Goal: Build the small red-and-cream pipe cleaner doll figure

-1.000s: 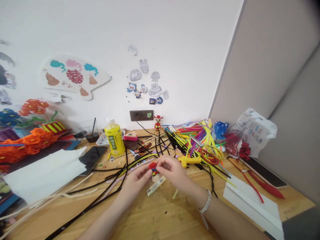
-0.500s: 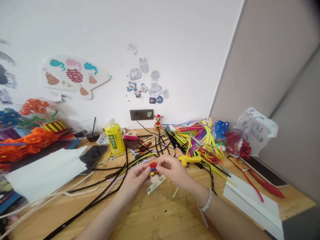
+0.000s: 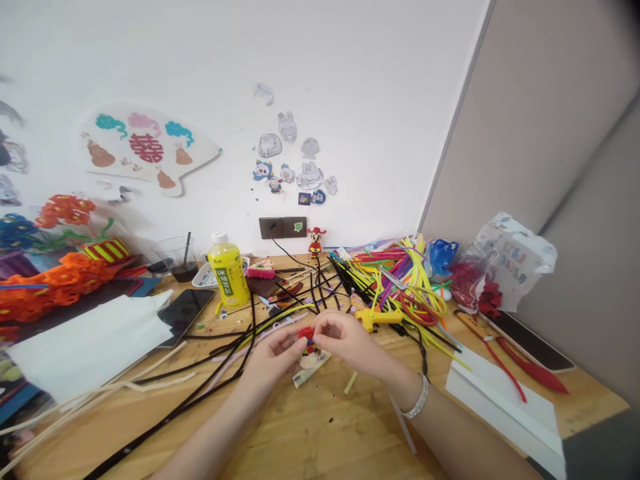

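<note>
Between my two hands is a small figure [image 3: 311,359] with a red top, a bit of blue and a cream lower part. My left hand [image 3: 284,347] grips it from the left, thumb against its side. From the right, my right hand [image 3: 336,335] pinches its red top with thumb and bent fingers, hiding part of it. Just under the figure, a pale glue-stick-like tube [image 3: 304,379] lies on the wooden table [image 3: 280,433]. Behind, against the wall, stands a small red-hatted figure [image 3: 315,242].
A yellow drink bottle [image 3: 228,272] stands to the left, near a phone [image 3: 186,315] and white paper [image 3: 95,347]. Yellow glue gun [image 3: 379,319], scissors [image 3: 393,278] and a heap of coloured pipe cleaners [image 3: 417,267] lie right of centre. Long black strips [image 3: 165,417] cross the left side.
The figure has tilted or turned slightly between my fingers, and less of its blue part shows. Both hands stay in nearly the same place. The view has shifted a little.
</note>
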A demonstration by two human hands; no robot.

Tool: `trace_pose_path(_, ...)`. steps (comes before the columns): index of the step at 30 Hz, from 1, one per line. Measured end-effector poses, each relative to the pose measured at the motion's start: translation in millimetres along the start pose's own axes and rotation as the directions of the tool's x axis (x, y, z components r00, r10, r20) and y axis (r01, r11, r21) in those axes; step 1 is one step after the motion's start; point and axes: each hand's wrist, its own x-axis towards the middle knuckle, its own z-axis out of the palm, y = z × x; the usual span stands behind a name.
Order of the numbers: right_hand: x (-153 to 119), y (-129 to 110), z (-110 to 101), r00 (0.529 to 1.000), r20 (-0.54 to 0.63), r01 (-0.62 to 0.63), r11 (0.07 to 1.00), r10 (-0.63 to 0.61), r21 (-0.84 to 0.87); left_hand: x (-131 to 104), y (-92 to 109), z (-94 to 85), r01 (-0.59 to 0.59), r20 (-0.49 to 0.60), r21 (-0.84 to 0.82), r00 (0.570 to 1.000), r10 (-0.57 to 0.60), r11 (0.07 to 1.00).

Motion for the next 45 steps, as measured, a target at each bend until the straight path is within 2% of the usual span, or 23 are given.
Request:
trace_pose_path(7, 0.6, 2.7, 0.7, 0.998, -0.007, -0.066, 0.995, 0.066, 0.072, 0.7, -1.3, -2.0, 0.022, 0.029, -0.020, 0.999, -0.022, 1.000)
trace_pose_path(12, 1.1, 0.2, 1.2, 0.999, -0.009, -0.046, 0.984, 0.048, 0.174, -1.2, 2.4, -2.9, 0.059, 0.080, -0.069, 0.995, -0.054, 0.996)
trace_pose_path(21, 2.1, 1.9, 4.5, 0.997, -0.014, -0.069, 0.945, 0.078, 0.320, -1.8, 3.3, -4.2, 0.037, 0.073, -0.007, 0.997, -0.036, 0.999)
trace_pose_path(32, 1.3, 6.1, 2.0, 1.000, 0.018, -0.014, 0.946, 0.008, 0.323, 0.6, 1.2, -7.9, 0.009, 0.089, 0.053, 0.996, -0.014, 0.999)
trace_pose_path(45, 3.0, 8.7, 5.8, 1.000, -0.016, -0.005, 0.932, 0.011, 0.362, 5.9, -5.3, -15.0, -0.130, 0.118, 0.162, 0.987, 0.111, 0.978)
